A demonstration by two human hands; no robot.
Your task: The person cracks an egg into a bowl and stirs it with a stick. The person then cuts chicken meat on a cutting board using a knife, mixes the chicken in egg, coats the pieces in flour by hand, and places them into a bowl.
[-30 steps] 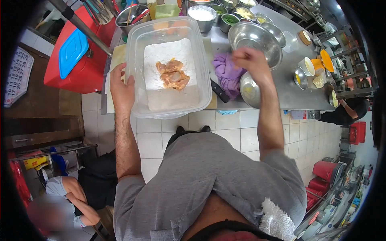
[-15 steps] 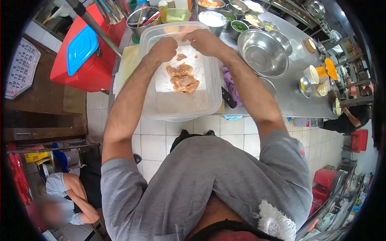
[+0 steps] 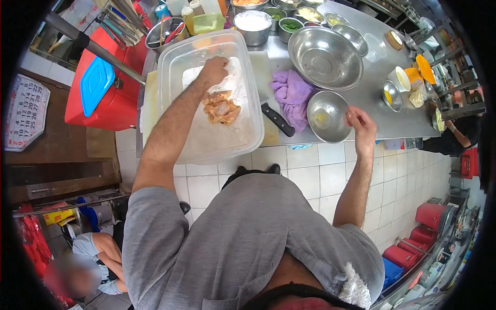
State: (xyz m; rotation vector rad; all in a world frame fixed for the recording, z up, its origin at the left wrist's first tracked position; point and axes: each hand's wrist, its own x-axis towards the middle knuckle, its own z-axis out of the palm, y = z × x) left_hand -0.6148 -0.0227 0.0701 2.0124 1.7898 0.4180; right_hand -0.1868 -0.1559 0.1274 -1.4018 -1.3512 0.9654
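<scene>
My left hand [image 3: 213,71] is inside the clear plastic tub [image 3: 206,150], over the white flour [image 3: 237,85], with its fingers curled down; what they hold, if anything, is hidden. Just below it, pieces of raw meat [image 3: 222,108] lie on the flour. At the right of the small steel bowl [image 3: 329,116], my right hand [image 3: 360,123] is raised by the rim with bent fingers; whether it pinches something is too small to tell. A little yellow liquid shows in that bowl.
A black-handled knife [image 3: 278,120] lies beside the purple cloth [image 3: 292,93]. Behind the small bowl stands a steel colander [image 3: 325,58]. Bowls of ingredients line the back. A red cooler [image 3: 77,111] stands left. A person [image 3: 106,253] sits lower left.
My left hand went from the tub's edge to inside it. My right hand moved over the tub, then back right to the small bowl. Loose meat bits appeared near the tub's top midway.
</scene>
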